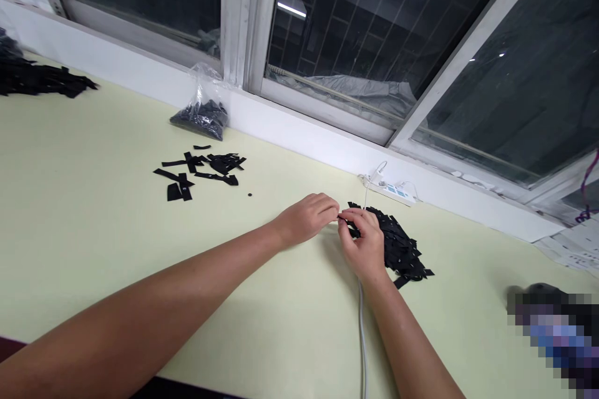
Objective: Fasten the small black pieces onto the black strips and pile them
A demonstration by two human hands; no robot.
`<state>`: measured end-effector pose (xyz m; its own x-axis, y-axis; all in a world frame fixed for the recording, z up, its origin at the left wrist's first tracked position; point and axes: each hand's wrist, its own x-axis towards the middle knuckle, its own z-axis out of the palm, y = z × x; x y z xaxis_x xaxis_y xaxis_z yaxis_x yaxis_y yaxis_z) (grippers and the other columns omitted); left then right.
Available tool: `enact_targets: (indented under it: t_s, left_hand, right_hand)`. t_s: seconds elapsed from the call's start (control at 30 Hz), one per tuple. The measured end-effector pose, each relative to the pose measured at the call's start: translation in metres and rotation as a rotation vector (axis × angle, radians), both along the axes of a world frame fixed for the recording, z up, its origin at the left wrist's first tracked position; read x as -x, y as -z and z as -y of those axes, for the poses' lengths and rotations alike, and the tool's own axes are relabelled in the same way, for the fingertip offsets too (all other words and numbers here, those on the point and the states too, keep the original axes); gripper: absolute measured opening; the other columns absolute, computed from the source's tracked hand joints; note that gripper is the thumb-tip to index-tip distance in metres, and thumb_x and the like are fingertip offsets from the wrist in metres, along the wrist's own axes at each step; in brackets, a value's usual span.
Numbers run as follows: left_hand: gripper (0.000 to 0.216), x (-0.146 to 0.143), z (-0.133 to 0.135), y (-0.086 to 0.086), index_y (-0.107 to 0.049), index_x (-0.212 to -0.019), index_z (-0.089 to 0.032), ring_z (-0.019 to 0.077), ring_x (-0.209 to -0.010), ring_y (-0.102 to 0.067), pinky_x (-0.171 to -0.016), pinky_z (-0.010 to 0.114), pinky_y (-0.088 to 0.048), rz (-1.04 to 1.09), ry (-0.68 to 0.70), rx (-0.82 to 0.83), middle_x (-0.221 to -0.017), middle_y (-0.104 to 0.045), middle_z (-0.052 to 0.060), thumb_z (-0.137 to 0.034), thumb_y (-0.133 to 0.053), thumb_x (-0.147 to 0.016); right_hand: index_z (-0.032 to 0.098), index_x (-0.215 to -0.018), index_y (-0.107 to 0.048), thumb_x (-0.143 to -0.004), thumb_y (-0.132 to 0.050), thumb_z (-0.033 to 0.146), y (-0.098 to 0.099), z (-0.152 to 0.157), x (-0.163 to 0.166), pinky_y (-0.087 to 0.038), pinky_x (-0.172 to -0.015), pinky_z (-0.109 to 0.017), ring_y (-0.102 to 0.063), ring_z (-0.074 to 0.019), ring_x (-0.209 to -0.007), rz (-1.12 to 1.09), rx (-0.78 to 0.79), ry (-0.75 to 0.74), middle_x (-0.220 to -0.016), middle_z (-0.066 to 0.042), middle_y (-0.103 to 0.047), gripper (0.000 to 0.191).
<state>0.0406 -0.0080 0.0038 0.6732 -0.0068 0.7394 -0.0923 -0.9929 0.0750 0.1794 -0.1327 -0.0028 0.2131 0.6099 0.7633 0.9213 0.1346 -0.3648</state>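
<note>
My left hand (309, 218) and my right hand (365, 240) meet over the table, fingertips pinched together on a small black strip (340, 217). Most of that strip is hidden by the fingers. Just behind and right of my right hand lies a heap of black fabric strips (400, 246). Farther left is a looser, smaller group of black strips (224, 163), some with a small light mark. A tiny dark round piece (249, 194) rests on the table between that group and my left hand.
A clear plastic bag (202, 113) of black pieces stands against the window ledge. A white power strip (393, 189) lies by the wall, and a grey cable (362, 336) runs under my right wrist. More black strips (42, 78) lie far left. A person (556, 330) is at the right.
</note>
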Motion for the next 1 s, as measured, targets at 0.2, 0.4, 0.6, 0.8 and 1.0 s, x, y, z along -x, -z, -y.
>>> enact_targets:
  t_s: [0.2, 0.4, 0.6, 0.8, 1.0]
  left_hand:
    - [0.024, -0.0011, 0.0001, 0.0025, -0.059, -0.091, -0.017, 0.0179, -0.091, -0.057, -0.082, 0.033, -0.046, 0.034, -0.017, -0.045, -0.098, -0.066, 0.008, -0.01, -0.037, -0.098]
    - [0.019, -0.002, 0.0005, 0.0042, -0.057, -0.094, -0.015, 0.0177, -0.089, -0.058, -0.081, 0.032, -0.048, 0.082, -0.02, -0.084, -0.094, -0.067, 0.007, -0.009, -0.039, -0.097]
    - [0.021, -0.002, 0.0021, 0.0048, -0.056, -0.095, -0.016, 0.0181, -0.09, -0.059, -0.082, 0.034, -0.05, 0.095, 0.005, -0.095, -0.097, -0.066, 0.009, -0.008, -0.037, -0.097]
    - [0.022, -0.0022, 0.003, 0.003, -0.055, -0.093, -0.016, 0.0187, -0.085, -0.057, -0.081, 0.034, -0.051, 0.09, 0.048, -0.08, -0.092, -0.065, 0.009, -0.007, -0.035, -0.097]
    - [0.019, -0.0009, 0.0055, 0.0007, -0.057, -0.102, -0.016, 0.0184, -0.087, -0.059, -0.083, 0.034, -0.051, 0.066, 0.096, 0.112, -0.092, -0.067, 0.008, -0.013, -0.039, -0.098]
  right_hand:
    - [0.023, -0.092, -0.069, -0.088, -0.054, 0.02, -0.003, 0.0016, 0.0025, -0.049, -0.084, -0.039, -0.063, -0.0232, -0.091, 0.013, 0.027, -0.022, -0.093, -0.006, -0.071, 0.016]
    - [0.023, -0.089, -0.067, -0.085, -0.057, 0.015, -0.001, 0.0014, 0.0022, -0.048, -0.082, -0.038, -0.063, -0.0214, -0.087, 0.054, -0.036, -0.049, -0.091, -0.004, -0.07, 0.013]
    - [0.022, -0.086, -0.064, -0.084, -0.056, 0.014, -0.0052, 0.0031, 0.0036, -0.047, -0.08, -0.038, -0.062, -0.0213, -0.085, 0.077, -0.009, -0.05, -0.089, -0.004, -0.069, 0.012]
    - [0.022, -0.087, -0.062, -0.085, -0.052, 0.015, -0.0082, 0.0046, 0.0056, -0.045, -0.077, -0.037, -0.06, -0.021, -0.083, 0.045, 0.041, -0.068, -0.086, -0.004, -0.066, 0.012]
    - [0.022, -0.092, -0.065, -0.084, -0.056, 0.02, -0.0077, 0.0046, 0.0056, -0.047, -0.079, -0.036, -0.061, -0.0212, -0.086, -0.095, 0.075, -0.08, -0.089, -0.005, -0.067, 0.011]
